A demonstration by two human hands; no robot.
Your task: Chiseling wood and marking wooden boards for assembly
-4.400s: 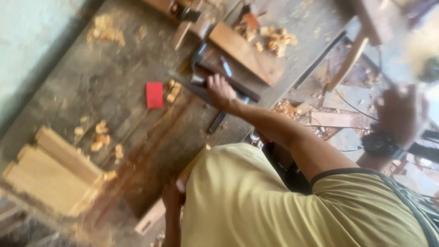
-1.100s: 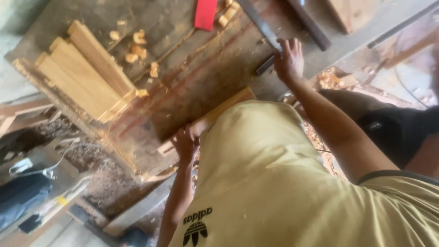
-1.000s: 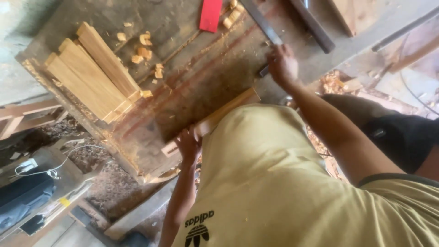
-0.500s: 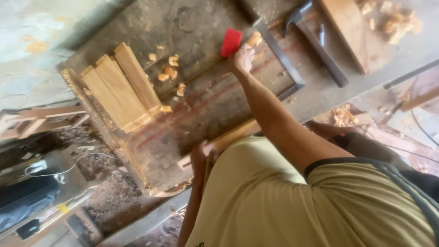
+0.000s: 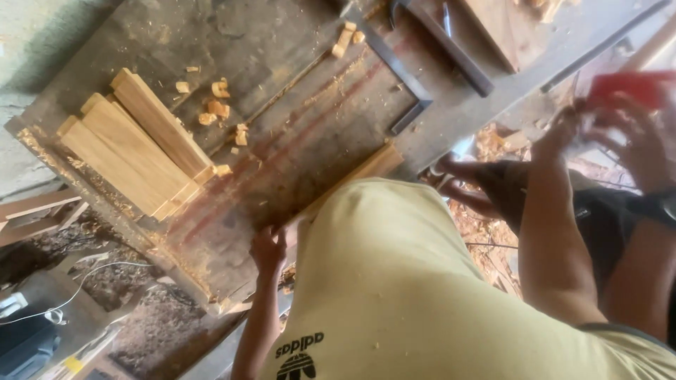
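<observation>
Left hand (image 5: 270,248): gripping long pale wooden strip (image 5: 366,171) at near table (image 5: 282,105) edge | right hand (image 5: 563,134): raised off-table, holding blurred red flat block (image 5: 630,88) | strip axis: diagonal toward far-right corner.

Rough, dust-stained wooden worktop (image 5: 282,91) carries pale, smooth-planed wood slats (image 5: 134,151), raw offcut chips (image 5: 215,105) and a dark matt metal square (image 5: 401,70).

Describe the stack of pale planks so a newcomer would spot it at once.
Start at the dark, sawdust-strewn wooden workbench and go to its corner by the grey wall. The stack of pale rectangular wooden planks lies there, far longer than the small wood offcuts beside it.
</observation>
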